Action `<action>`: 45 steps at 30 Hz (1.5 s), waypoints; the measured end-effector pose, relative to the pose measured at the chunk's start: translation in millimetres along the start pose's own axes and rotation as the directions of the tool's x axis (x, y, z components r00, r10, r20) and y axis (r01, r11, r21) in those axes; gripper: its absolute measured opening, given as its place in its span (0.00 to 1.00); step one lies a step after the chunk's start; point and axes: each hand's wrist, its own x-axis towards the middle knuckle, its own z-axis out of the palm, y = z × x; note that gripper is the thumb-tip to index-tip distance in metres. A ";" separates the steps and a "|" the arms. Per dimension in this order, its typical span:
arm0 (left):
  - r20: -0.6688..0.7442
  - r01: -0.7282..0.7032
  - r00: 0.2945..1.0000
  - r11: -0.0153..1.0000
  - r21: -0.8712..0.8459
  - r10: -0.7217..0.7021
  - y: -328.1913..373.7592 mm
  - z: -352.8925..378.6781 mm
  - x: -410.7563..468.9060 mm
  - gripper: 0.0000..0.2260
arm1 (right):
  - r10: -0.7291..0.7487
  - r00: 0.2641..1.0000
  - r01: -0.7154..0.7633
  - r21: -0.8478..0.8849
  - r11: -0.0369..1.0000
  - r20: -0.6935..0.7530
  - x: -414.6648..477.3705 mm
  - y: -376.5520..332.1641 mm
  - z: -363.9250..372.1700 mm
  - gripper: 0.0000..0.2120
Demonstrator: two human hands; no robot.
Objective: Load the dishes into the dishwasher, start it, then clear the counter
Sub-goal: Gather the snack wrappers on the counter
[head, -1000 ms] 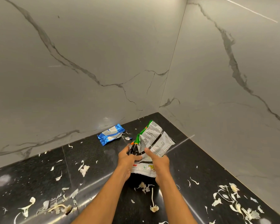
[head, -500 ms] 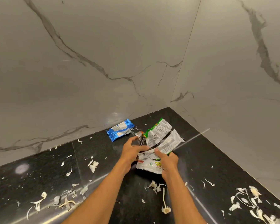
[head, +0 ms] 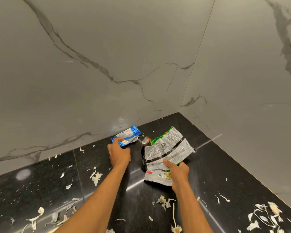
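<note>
On the black counter [head: 225, 165], near the corner, lie empty food wrappers. My right hand [head: 177, 171] grips a bundle of silver and green wrappers [head: 165, 148], thumb on top. My left hand [head: 118, 153] reaches to the blue and white wrapper [head: 127, 136] by the back wall; its fingertips curl over the wrapper's near edge. A small crumpled orange and silver scrap [head: 146, 140] lies between the blue wrapper and the bundle.
White onion or garlic peels [head: 265, 216] are scattered over the counter, thick at the front right and front left [head: 35, 217]. Grey marble walls [head: 107, 64] close the counter at the back and on the right, meeting in a corner.
My left hand let go of the silver and green bundle and moved left and back onto the blue wrapper. My right hand keeps the bundle.
</note>
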 end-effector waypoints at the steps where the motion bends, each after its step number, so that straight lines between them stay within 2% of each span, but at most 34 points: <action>1: -0.015 0.014 1.000 1.000 0.005 -0.014 -1.2 1.0 4.9 0.23 | 0.001 1.000 -0.001 -0.001 1.000 -0.004 1.6 -0.4 0.8 0.11; 6: -0.058 0.058 0.997 0.997 0.058 -0.055 -5.4 7.7 24.0 0.29 | 0.019 1.000 -0.019 -0.014 1.000 0.003 7.0 -0.6 0.0 0.12; 12: -0.114 0.075 0.992 0.991 0.113 -0.062 -2.5 9.8 28.6 0.24 | 0.018 1.000 -0.018 -0.007 1.000 0.022 4.9 -4.1 -1.8 0.11; 16: -0.104 0.033 0.994 0.998 0.057 -0.027 -4.0 8.9 19.5 0.21 | 0.007 1.000 -0.006 -0.021 1.000 0.027 2.7 -4.7 -2.3 0.11; 20: -0.023 -0.119 0.993 0.992 -0.039 0.118 -1.4 9.3 -5.8 0.19 | -0.006 1.000 0.007 -0.039 0.999 0.031 -4.2 -4.7 0.1 0.12; 23: 0.019 -0.250 0.968 0.967 -0.059 0.251 4.5 8.4 -32.8 0.19 | 0.001 1.000 0.000 -0.045 0.999 0.023 -14.6 -3.9 -0.6 0.13; 27: 0.117 -0.345 0.927 0.933 -0.105 0.356 9.2 -2.3 -69.0 0.18 | 0.006 1.000 -0.004 -0.081 0.997 0.028 -37.8 -1.7 -7.9 0.13; 30: 0.254 -0.321 0.908 0.943 -0.091 0.334 6.5 -12.8 -94.0 0.17 | -0.002 0.998 0.010 -0.135 0.991 0.064 -60.8 1.3 -16.1 0.13; 37: 0.374 -0.266 0.891 0.964 -0.028 0.257 4.5 -43.3 -150.7 0.14 | -0.017 0.991 0.034 -0.127 0.991 0.130 -115.9 3.7 -38.3 0.14; 41: 0.361 -0.196 0.908 0.977 -0.078 0.211 5.6 -55.5 -172.7 0.04 | -0.032 0.990 0.046 -0.098 0.994 0.139 -137.4 2.2 -46.6 0.16; 45: 0.310 -0.155 0.932 0.980 -0.123 0.187 16.1 -68.7 -192.0 0.04 | -0.057 0.984 0.073 -0.094 0.993 0.170 -161.9 -4.3 -50.9 0.16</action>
